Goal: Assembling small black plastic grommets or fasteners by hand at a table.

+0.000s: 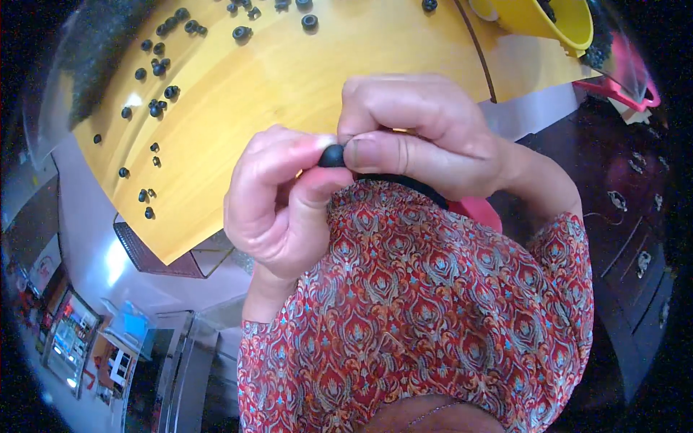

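Close in front of my chest, both hands meet at a small, round, matt-black piece (332,156). Its rounded face shows; the rest is covered by fingers. My left hand (268,198) pinches it between thumb and index finger, with the other fingers curled in. From the other side, my right hand (426,126) is closed with its thumb tip against the piece. What the right fingers grip behind that thumb is hidden. Beyond my hands, several small black parts (171,92), some ring-shaped with a hole, lie scattered over the yellow tabletop (216,130).
A yellow tub (577,32) with dark contents stands at the far right. Dark material (108,65) is heaped at the far left edge. A narrow dark seam (476,50) crosses the tabletop. Right of me is a dark floral-patterned surface (613,195); a pink item (639,83) lies beyond.
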The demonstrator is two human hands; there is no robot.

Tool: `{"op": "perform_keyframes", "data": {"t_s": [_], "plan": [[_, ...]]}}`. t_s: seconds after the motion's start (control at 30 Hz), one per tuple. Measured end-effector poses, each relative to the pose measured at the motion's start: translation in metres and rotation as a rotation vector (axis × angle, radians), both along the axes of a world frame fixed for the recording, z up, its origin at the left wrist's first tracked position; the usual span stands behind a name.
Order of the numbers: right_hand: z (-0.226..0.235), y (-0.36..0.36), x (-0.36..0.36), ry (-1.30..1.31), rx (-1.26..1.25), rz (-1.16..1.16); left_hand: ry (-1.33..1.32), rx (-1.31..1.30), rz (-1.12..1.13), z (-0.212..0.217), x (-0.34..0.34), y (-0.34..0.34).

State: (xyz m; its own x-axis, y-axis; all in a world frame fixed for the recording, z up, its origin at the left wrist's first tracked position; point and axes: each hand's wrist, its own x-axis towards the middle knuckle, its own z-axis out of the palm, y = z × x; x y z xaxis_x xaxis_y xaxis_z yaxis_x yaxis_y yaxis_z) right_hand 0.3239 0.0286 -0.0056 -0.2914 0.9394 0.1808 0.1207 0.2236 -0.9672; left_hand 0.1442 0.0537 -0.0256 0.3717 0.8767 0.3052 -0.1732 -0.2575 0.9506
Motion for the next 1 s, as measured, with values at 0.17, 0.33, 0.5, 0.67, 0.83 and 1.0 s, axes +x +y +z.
{"op": "perform_keyframes", "data": {"t_s": [0.17, 0.33, 0.5, 0.67, 0.83, 1.0], "plan": [[0.008, 0.001, -0.001, 0.398, -0.670, 0.139, -0.005, 0.165, 0.076, -0.004, 0.004, 0.001], [0.009, 0.011, 0.007, 0.420, -0.815, 0.175, -0.009, 0.076, 0.012, -0.003, 0.003, 0.001], [0.000, 0.013, 0.013, 0.389, -0.514, 0.132, -0.318, -0.659, -0.053, -0.001, 0.006, -0.004], [-0.001, 0.013, 0.016, 0.108, -0.019, -0.024, -0.371, -0.758, -0.098, -0.001, 0.005, -0.003], [-0.008, 0.014, 0.016, 0.095, 0.094, -0.074, -0.456, -0.864, -0.109, 0.000, 0.007, -0.002], [-0.010, 0.019, 0.014, 0.076, 0.225, -0.051, -0.475, -0.984, -0.241, 0.002, 0.004, -0.002]]}}
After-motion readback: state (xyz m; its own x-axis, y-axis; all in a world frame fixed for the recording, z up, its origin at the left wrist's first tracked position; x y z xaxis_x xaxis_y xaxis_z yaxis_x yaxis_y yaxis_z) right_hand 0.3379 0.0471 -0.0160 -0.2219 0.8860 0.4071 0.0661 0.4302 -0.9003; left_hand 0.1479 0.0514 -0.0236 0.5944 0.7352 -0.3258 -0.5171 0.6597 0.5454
